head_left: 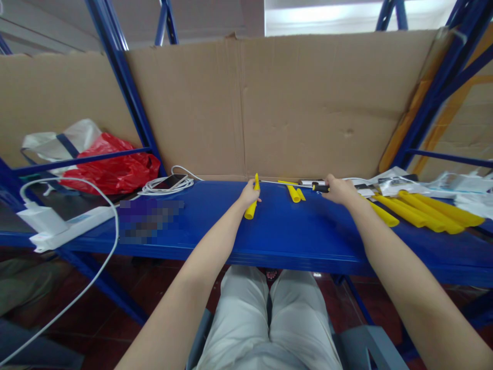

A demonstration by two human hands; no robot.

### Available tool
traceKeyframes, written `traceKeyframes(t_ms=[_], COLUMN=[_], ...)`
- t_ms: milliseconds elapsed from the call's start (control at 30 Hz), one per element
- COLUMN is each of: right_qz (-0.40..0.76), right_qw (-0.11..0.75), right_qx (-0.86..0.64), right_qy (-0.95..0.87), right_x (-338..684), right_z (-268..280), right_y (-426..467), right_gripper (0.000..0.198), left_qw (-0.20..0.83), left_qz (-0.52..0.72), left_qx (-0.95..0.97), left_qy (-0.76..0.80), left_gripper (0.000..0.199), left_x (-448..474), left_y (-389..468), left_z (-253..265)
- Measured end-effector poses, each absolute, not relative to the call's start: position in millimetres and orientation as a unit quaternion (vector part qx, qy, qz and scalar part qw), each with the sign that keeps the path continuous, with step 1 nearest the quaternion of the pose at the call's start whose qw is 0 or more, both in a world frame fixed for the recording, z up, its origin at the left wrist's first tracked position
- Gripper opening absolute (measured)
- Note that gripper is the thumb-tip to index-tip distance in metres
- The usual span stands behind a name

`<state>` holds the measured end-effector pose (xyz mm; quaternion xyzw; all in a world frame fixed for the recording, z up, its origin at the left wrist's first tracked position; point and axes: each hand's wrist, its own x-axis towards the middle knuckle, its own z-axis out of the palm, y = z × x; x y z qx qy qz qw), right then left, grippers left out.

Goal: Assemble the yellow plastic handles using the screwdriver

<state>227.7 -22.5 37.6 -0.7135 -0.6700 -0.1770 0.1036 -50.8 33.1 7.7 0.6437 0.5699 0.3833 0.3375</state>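
My left hand (249, 194) is closed round a yellow tube-like piece (250, 210), held tilted over the blue table (215, 226). My right hand (341, 189) grips a screwdriver (320, 188) by its black and yellow handle. Its thin metal shaft points left, and the tip comes up to the upper part of the yellow piece; whether it touches cannot be made out. Between my hands lie a short yellow tube (294, 193) and a smaller yellow piece (301, 195). Several yellow tubes (431, 213) lie side by side right of my right hand.
Cardboard (308, 103) stands behind the table between blue posts (127, 87). On the left are a white power strip (73, 226), a coiled white cable (165, 187) by a phone (172, 181), and a red bag (111, 162). Clear plastic packaging (458, 185) lies at right.
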Motion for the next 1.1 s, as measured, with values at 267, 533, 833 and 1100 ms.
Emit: traceKeyframes(t_ms=[267, 533, 833, 1100], right_qz=[-0.152, -0.181, -0.153, -0.164], right_qw=[0.086, 0.111, 0.081, 0.073], right_qx=[-0.704, -0.708, -0.705, -0.709], right_qy=[-0.688, -0.674, -0.688, -0.682], right_x=[232.0, 228.1, 232.4, 227.3], right_z=[38.8, 39.0, 40.2, 42.7], right_y=[-21.5, -24.1, -22.9, -27.3], right_gripper=[0.028, 0.029, 0.035, 0.03], left_qw=[0.341, 0.339, 0.34, 0.341], left_qz=[0.382, 0.38, 0.38, 0.385], left_qx=[0.643, 0.64, 0.645, 0.644], left_qy=[0.57, 0.576, 0.569, 0.566], left_gripper=[0.05, 0.051, 0.052, 0.052], left_x=[-49.8, -49.8, -50.2, -50.1], left_y=[29.4, 32.2, 33.9, 35.0], left_z=[9.6, 8.8, 8.3, 6.0])
